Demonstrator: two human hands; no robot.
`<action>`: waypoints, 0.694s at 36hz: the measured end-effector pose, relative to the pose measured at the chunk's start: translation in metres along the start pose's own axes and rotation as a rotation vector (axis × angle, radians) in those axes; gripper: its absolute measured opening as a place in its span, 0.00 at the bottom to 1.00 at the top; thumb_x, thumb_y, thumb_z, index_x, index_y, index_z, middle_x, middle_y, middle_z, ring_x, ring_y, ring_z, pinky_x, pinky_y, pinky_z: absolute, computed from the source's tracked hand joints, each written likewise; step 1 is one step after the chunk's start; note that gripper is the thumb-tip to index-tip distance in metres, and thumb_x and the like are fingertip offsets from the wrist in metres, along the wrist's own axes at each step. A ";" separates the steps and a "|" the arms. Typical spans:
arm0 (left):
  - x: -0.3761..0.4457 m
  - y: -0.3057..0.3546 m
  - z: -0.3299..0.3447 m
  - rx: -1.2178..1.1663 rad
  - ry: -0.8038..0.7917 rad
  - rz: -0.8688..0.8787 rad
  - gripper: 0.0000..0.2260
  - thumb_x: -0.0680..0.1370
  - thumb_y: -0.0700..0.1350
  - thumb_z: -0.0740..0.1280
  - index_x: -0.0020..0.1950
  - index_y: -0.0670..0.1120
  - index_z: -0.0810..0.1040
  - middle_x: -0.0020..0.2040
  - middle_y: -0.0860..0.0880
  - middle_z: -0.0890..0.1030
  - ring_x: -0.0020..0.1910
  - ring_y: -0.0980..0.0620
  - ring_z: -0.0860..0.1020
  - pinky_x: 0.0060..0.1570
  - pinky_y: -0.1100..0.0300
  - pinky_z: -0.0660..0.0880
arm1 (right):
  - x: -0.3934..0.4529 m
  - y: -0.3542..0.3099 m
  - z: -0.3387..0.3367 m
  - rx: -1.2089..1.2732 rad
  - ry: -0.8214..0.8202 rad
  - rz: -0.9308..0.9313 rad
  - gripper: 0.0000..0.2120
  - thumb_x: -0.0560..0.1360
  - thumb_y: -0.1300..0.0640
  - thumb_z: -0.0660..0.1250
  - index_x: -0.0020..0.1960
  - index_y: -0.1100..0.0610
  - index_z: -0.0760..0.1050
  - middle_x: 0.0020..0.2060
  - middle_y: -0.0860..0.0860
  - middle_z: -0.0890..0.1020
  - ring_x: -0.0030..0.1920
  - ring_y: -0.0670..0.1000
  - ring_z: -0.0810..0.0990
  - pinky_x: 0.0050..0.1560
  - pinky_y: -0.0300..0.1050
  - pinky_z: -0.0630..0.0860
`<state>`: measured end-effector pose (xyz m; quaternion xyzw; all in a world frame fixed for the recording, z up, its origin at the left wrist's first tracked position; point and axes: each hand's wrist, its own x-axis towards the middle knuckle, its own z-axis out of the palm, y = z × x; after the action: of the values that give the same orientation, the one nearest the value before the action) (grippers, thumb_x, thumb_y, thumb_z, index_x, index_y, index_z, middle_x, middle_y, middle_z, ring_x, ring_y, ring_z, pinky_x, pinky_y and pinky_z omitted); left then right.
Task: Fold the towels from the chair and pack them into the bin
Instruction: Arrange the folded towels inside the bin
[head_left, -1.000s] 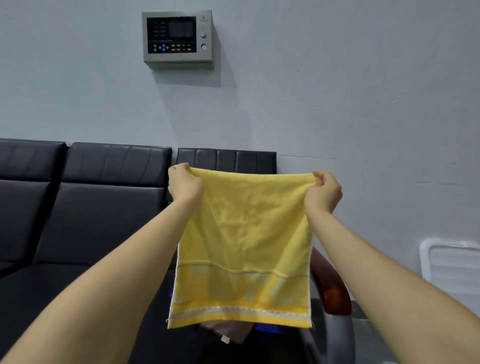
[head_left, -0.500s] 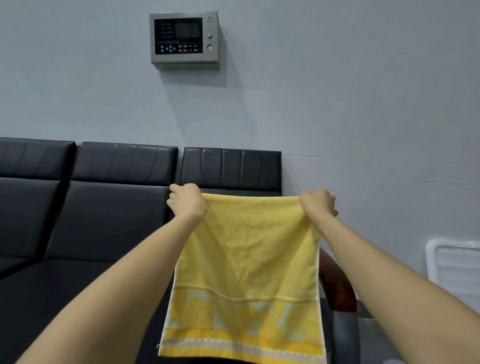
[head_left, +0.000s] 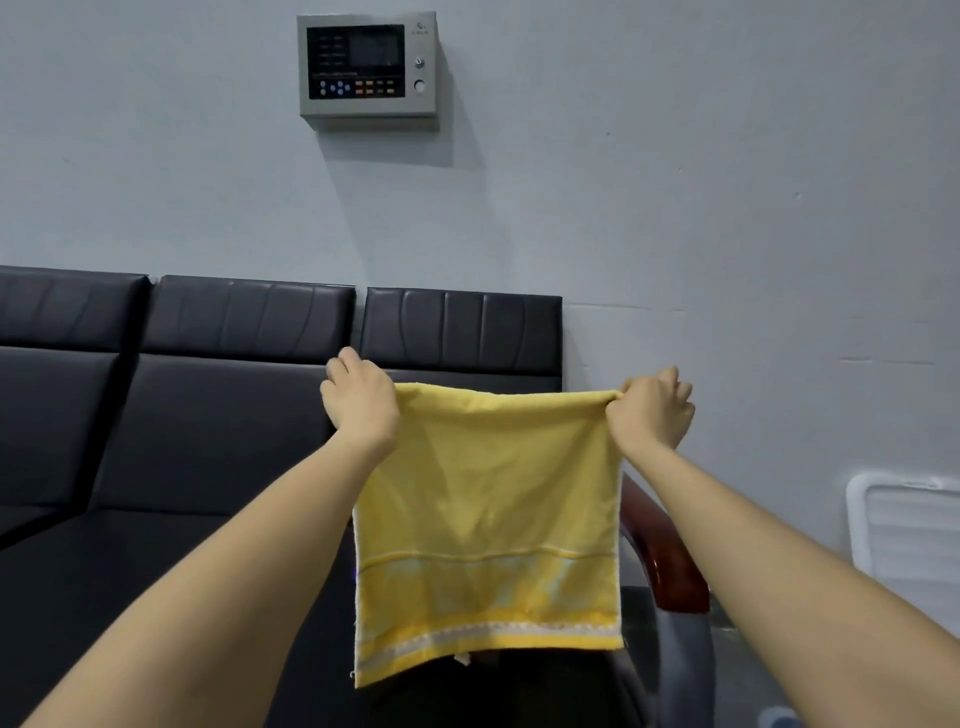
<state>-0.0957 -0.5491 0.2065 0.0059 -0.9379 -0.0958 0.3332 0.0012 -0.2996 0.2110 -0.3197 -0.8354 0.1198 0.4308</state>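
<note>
**Yellow towel held up by its top corners, in front of the chair**

Nearest me, both forearms reach forward and up from the bottom corners of the head view. Left hand (head_left: 361, 402): fingers curled round the top left corner of the yellow towel (head_left: 488, 499), back of the hand toward the camera. Right hand (head_left: 652, 413): pinches the top right corner, cloth bunched at the thumb side, fingers curled. Top edge runs nearly taut between the two hands, sagging a little in the middle. Towel hangs flat and free below; a patterned band and a white trim line cross its lower part, and the bottom left corner hangs lower than the right.

Behind the towel: black padded chair (head_left: 462, 332), its seat mostly hidden by the cloth. A red-brown wooden armrest (head_left: 660, 551) shows just right of the towel's edge. More black seats (head_left: 171, 395) continue to the left. A white ribbed plastic object (head_left: 909, 530) sits at the right edge; I cannot tell what it is.

Farthest: grey wall (head_left: 727, 182) with a metal control panel (head_left: 369, 67) mounted high.
</note>
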 end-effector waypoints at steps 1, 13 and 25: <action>0.000 -0.001 0.001 0.026 0.016 0.022 0.16 0.76 0.38 0.63 0.64 0.40 0.68 0.63 0.43 0.67 0.61 0.45 0.67 0.56 0.58 0.68 | -0.001 0.001 0.000 -0.006 0.009 -0.013 0.11 0.75 0.63 0.59 0.51 0.58 0.80 0.57 0.56 0.70 0.58 0.59 0.68 0.55 0.47 0.66; -0.010 -0.003 0.011 -0.290 -0.144 -0.088 0.15 0.77 0.32 0.56 0.64 0.39 0.62 0.53 0.41 0.78 0.44 0.43 0.77 0.37 0.56 0.69 | -0.015 0.009 0.010 0.049 -0.124 0.020 0.11 0.77 0.66 0.52 0.50 0.59 0.72 0.50 0.58 0.79 0.44 0.58 0.75 0.43 0.45 0.67; 0.011 0.016 0.023 -0.933 -0.305 -0.306 0.16 0.77 0.39 0.47 0.62 0.46 0.67 0.54 0.41 0.75 0.44 0.40 0.80 0.46 0.49 0.80 | -0.003 -0.006 0.031 0.548 -0.102 0.251 0.15 0.78 0.63 0.48 0.56 0.56 0.72 0.50 0.55 0.75 0.47 0.59 0.73 0.50 0.49 0.68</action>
<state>-0.1177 -0.5302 0.1990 -0.0204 -0.8218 -0.5514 0.1420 -0.0251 -0.3034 0.1935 -0.2860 -0.7464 0.4087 0.4405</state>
